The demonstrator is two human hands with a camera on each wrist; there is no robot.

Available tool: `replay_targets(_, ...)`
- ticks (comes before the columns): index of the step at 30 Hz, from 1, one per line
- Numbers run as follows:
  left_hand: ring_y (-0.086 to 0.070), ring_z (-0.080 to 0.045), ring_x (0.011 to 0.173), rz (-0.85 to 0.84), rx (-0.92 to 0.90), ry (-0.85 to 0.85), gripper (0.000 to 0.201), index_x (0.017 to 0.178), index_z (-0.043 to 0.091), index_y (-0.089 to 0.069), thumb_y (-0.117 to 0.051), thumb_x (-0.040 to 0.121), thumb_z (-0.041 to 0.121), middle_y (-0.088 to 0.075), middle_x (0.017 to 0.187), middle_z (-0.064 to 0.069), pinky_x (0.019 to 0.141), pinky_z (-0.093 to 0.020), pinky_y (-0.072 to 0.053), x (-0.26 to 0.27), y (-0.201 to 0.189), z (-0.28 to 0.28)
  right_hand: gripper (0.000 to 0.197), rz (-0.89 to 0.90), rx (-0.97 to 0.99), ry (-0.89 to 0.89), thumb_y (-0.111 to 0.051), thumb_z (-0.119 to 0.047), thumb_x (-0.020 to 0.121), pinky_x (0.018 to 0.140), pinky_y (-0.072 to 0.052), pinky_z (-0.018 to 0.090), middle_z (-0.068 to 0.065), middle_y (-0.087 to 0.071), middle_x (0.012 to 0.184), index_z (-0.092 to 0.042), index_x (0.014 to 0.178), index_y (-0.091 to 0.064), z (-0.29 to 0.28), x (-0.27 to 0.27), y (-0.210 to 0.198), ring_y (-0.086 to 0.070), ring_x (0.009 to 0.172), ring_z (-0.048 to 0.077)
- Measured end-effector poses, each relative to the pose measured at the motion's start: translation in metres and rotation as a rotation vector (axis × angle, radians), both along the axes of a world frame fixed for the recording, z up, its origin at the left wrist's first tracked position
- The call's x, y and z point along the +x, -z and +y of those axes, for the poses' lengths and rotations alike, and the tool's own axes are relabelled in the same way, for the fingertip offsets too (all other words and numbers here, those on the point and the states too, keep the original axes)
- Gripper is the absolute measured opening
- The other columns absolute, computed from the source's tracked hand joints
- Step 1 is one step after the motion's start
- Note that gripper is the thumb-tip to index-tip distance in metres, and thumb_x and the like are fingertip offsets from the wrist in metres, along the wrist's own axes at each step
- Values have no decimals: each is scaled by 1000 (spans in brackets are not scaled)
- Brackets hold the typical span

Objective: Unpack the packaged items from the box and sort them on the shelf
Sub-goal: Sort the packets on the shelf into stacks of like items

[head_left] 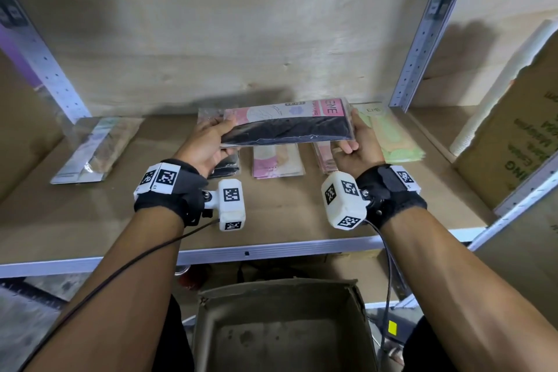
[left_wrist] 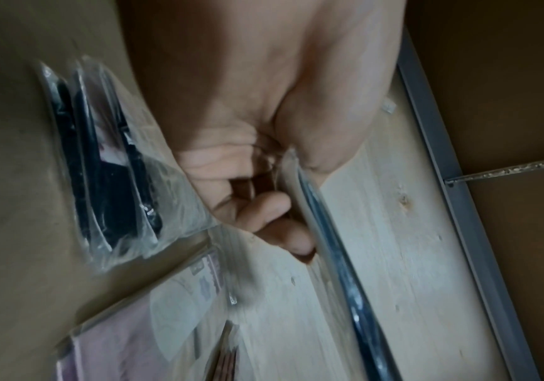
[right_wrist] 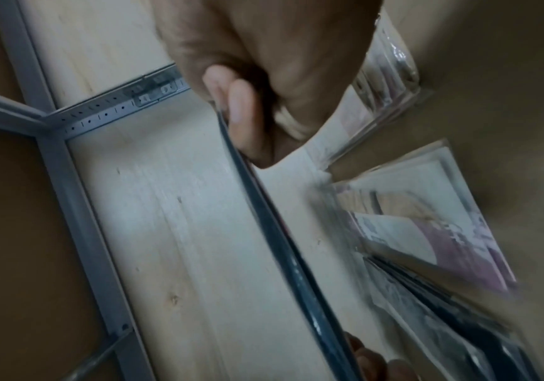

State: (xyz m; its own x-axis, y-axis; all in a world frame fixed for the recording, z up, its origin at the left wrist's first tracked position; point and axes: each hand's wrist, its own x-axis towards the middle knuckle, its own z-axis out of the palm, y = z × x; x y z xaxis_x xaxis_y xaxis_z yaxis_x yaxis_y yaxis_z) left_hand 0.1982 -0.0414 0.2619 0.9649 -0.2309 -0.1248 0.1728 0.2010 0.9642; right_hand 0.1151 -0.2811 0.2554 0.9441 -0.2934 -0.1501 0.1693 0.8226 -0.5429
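- A flat plastic packet [head_left: 290, 125] with pink card and dark fabric is held above the shelf board [head_left: 90, 214], its ends gripped by the left hand [head_left: 208, 145] and the right hand [head_left: 356, 148].
- Stacked packets [head_left: 277, 164] lie on that board beneath it.
- The cardboard box [head_left: 283, 326] stands below the board's front edge.

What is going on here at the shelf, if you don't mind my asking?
A person is sorting packaged items onto a shelf. The left hand and the right hand each grip one end of a flat packet of dark fabric, holding it level above the board. Several sorted piles already lie beneath: a dark pile, a pink pile and a green pile. The cardboard box below looks empty where it shows.
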Motion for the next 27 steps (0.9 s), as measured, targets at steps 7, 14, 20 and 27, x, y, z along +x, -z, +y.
replay_targets(7,-65,-8,55,26,36,-77,10,90,14,-58,-58,100,15,-64,79,-3,48,-21,-51,7,1,10,36,117,-369,99,-41,-41,105,36,-32,22,2,-38,55,-16,80,-47,3,5,4,-34,35,11)
replay_targets(14,-75,-12,75,66,-40,55,16,113,13,-62,-58,98,10,-77,98,-9,61,-22,-58,0,1,8,43,121,-519,-178,-51,-54,97,61,-58,30,4,-64,79,-13,105,-59,23,4,5,-64,70,19)
replay_targets(20,-72,-23,103,-4,-102,350,23,116,6,-67,-63,94,3,-73,117,-15,81,-27,-59,-11,-3,2,37,57,-821,-179,-68,-27,94,73,-62,39,12,-67,106,-17,120,-45,48,0,7,-72,80,21)
replay_targets(27,-74,-23,101,-90,267,387,72,124,10,-55,-84,71,49,-76,112,-7,88,-36,-60,-15,-9,12,44,29,-720,-68,-61,7,91,62,-56,33,4,-69,93,-16,118,-34,37,0,5,-69,78,20)
